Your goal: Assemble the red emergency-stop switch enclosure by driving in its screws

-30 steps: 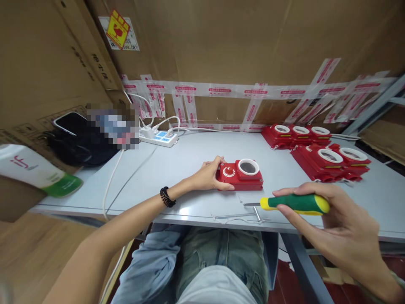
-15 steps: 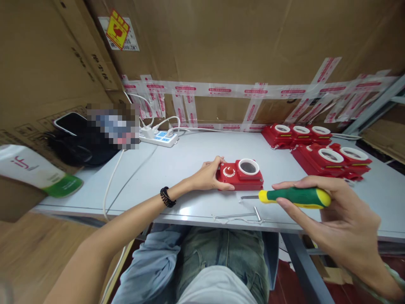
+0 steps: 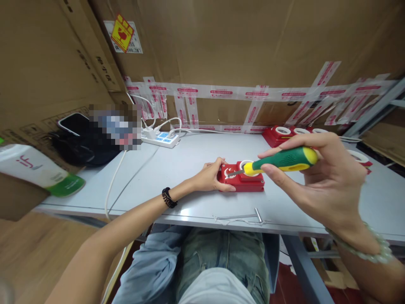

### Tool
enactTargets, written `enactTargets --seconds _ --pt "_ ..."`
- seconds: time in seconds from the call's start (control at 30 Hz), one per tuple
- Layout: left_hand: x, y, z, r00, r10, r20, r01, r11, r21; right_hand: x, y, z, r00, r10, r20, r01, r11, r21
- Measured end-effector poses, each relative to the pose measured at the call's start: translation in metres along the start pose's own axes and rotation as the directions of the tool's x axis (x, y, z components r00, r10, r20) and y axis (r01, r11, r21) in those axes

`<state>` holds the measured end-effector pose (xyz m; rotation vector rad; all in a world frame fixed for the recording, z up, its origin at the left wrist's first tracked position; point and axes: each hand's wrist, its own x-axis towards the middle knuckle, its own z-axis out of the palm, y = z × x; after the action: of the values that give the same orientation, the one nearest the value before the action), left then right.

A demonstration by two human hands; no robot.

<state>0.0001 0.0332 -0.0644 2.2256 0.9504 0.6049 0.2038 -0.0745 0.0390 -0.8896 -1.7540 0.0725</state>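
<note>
A red box (image 3: 248,185) with a white ring on its top lies on the grey-white table (image 3: 190,160). Its left end is gripped between the thumb and fingers of my left hand (image 3: 209,177). In my right hand (image 3: 322,181) is a green and yellow screwdriver (image 3: 281,162), held nearly level and pointing left. The screwdriver's metal tip is over the small round dial area at the left of the box top; whether it touches is unclear. The screwdriver handle partly hides the white ring.
Near the front edge lies a metal T-handle tool (image 3: 243,217). More red boxes (image 3: 278,134) stand at the back right, partly behind my right hand. A power strip (image 3: 164,138), a phone (image 3: 74,123) and a white-green bottle (image 3: 41,171) are on the left.
My right hand has moved left and up with the screwdriver, bringing its tip from in front of the red box to over its dial area. My left hand keeps its hold.
</note>
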Motion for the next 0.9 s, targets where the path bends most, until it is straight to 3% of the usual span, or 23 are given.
enactTargets --seconds 0.4,0.9 --pt "0.000 0.000 0.000 1.000 0.007 0.003 -0.007 1.000 0.012 -0.002 0.014 0.006 0.996 -0.057 0.062 0.056 0.998 0.005" --pt "0.001 0.001 -0.001 1.000 0.013 -0.002 -0.013 1.000 -0.010 -0.003 0.015 0.011 0.995 -0.050 0.091 0.048 0.999 0.022"
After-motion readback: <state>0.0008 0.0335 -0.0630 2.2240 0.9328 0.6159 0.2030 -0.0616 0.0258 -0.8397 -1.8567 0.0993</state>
